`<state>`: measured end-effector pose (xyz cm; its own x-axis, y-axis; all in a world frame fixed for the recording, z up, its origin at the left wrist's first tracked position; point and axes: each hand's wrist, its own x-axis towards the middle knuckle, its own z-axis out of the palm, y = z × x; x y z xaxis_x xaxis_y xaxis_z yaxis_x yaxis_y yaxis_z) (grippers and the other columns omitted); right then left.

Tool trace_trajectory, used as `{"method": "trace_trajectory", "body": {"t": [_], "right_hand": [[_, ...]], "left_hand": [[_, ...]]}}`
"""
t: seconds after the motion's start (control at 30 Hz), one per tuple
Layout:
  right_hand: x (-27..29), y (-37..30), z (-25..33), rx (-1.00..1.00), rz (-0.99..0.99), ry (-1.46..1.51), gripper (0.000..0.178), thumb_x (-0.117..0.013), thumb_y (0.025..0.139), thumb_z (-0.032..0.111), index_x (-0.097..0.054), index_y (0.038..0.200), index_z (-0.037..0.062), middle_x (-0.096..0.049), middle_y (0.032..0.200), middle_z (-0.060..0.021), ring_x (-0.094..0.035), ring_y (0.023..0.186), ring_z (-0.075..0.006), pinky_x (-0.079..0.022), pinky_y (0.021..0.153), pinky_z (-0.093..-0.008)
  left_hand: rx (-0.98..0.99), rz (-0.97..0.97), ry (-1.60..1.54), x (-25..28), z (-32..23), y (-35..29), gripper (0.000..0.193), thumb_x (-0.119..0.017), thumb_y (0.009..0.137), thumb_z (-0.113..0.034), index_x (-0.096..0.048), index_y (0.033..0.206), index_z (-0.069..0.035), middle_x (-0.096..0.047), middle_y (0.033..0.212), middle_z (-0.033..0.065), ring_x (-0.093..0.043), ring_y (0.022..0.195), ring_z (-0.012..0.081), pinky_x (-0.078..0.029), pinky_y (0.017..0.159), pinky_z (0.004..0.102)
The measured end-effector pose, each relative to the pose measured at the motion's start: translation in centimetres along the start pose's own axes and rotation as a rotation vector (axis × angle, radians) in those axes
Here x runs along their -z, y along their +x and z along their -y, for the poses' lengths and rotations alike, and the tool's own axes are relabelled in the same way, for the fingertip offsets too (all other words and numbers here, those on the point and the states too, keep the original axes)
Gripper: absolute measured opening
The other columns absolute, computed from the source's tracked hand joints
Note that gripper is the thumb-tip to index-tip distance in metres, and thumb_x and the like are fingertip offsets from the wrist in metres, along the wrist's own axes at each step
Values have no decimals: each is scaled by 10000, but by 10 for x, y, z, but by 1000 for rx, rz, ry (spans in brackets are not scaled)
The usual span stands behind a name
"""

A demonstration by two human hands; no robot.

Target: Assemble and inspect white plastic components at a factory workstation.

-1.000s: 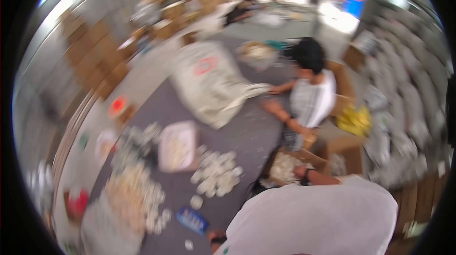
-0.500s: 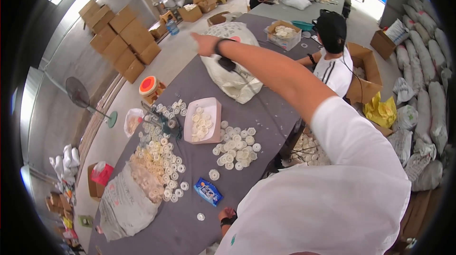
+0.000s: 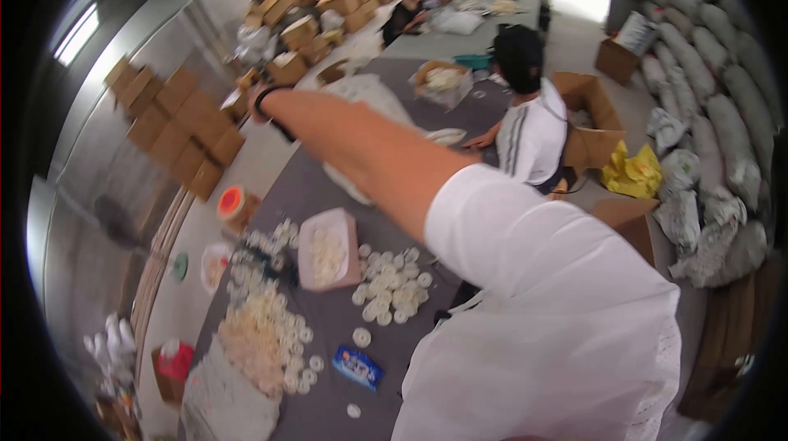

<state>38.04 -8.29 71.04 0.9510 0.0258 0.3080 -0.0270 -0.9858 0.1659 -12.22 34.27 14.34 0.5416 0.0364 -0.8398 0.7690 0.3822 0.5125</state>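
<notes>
My right arm stretches out across the view toward the far left, a dark band round its wrist. Its hand (image 3: 258, 103) is smeared by motion, so the fingers cannot be made out. Below the forearm lies a large white sack (image 3: 349, 182) on the table, partly hidden by the arm. Closer to me stands a pale pink box (image 3: 351, 256) holding cream-coloured discs (image 3: 327, 254). Beside it spreads a heap of white round ring-like pieces (image 3: 390, 287). My left hand is out of view.
A dark metal device (image 3: 279, 267) stands among more round pieces. A blue packet (image 3: 358, 367) and a grey-white sack (image 3: 226, 396) lie on the grey table. A co-worker in white (image 3: 529, 129) sits at the right edge. Stacked cartons (image 3: 168, 125) and a stool (image 3: 238, 205) stand left.
My right arm has swung left and its hand has moved farther out past the white sack. My left hand, earlier near the blue packet, has left the view. The whole view has shifted.
</notes>
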Motion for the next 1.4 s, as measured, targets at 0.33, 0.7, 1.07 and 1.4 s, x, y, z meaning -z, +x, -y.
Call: {"method": "trace_trajectory", "body": {"t": [0.33, 0.7, 1.07, 1.4], "right_hand": [[26, -58, 128, 151, 352, 317, 844, -589, 860, 115, -256, 1633, 57, -516, 1541, -212, -535, 1401, -337, -457, 1120, -412], [0, -63, 162, 96, 365, 426, 871, -565, 870, 76, -197, 1659, 108, -499, 1559, -201, -519, 1407, -347, -448, 1130, -416], [-86, -178, 162, 352, 547, 535, 794, -615, 829, 119, -404, 1594, 134, -703, 1153, -226, -718, 667, -268, -581, 586, -393], [-234, -314, 36, 68, 930, 651, 831, -686, 812, 173, -403, 1588, 76, -644, 1349, -228, -745, 860, -277, -614, 742, -390]], "left_hand": [[-6, -11, -193, 77, 10, 21, 216, -499, 989, -185, -601, 848, -55, -621, 836, 181, -620, 755, 354, -506, 663, 501], [5, -52, -389, 154, 69, -2, 216, -485, 1005, -205, -592, 889, -56, -606, 863, 176, -598, 751, 347, -486, 656, 510], [20, -79, -545, 205, 130, -13, 221, -471, 1022, -225, -583, 929, -58, -590, 890, 172, -575, 747, 340, -467, 649, 520], [-37, -188, -262, 240, 131, 14, 217, -525, 1019, -217, -593, 1056, -14, -584, 963, 155, -564, 836, 314, -467, 643, 483]]}}
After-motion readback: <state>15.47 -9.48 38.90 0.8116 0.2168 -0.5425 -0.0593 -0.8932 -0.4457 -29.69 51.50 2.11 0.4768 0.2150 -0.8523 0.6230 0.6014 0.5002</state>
